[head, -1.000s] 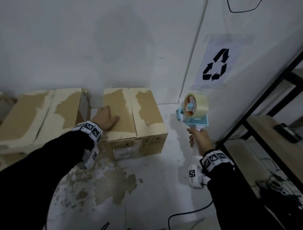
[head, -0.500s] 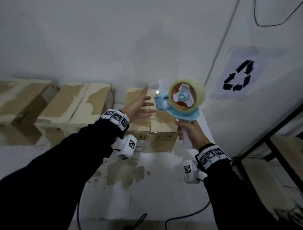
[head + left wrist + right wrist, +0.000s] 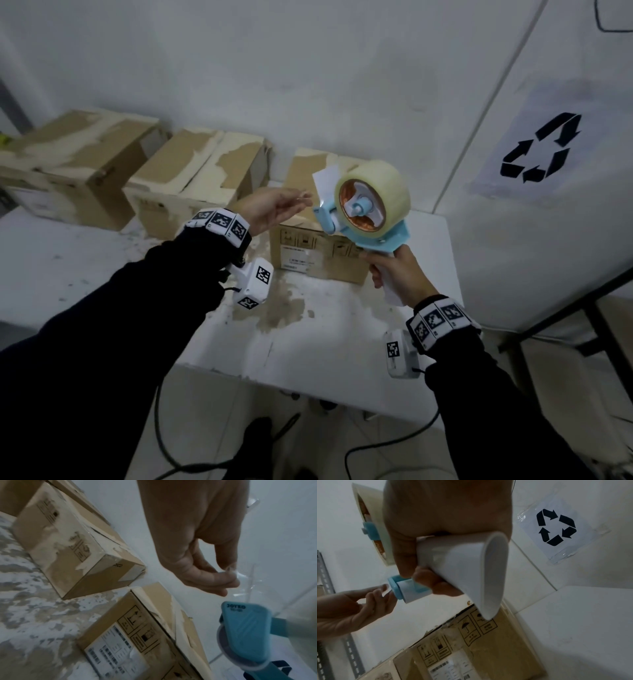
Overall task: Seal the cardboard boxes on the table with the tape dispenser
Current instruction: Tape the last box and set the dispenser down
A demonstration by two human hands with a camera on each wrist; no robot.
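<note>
While the right hand point(image 3: 399, 274) clamps the tape dispenser point(image 3: 366, 209) and left fingers point(image 3: 221, 577) pinch its tape end, the boxes point(image 3: 318, 253) at twelve o'clock look unsealed.

The person wears long black sleeves point(image 3: 102, 325) on both arms, reaching to the wrists. Each wrist carries a band of white square tiles printed with black-and-white fiducial markers: the left wristband point(image 3: 219, 222) shows three tiles in a row, and the right wristband point(image 3: 438, 320) shows three as well. Beneath each wrist hangs a white boxy camera module bearing the same kind of marker, one on the left point(image 3: 255, 282) and one on the right point(image 3: 397, 353), each with a thin black cable point(image 3: 387, 445). Both hands are bare.
</note>
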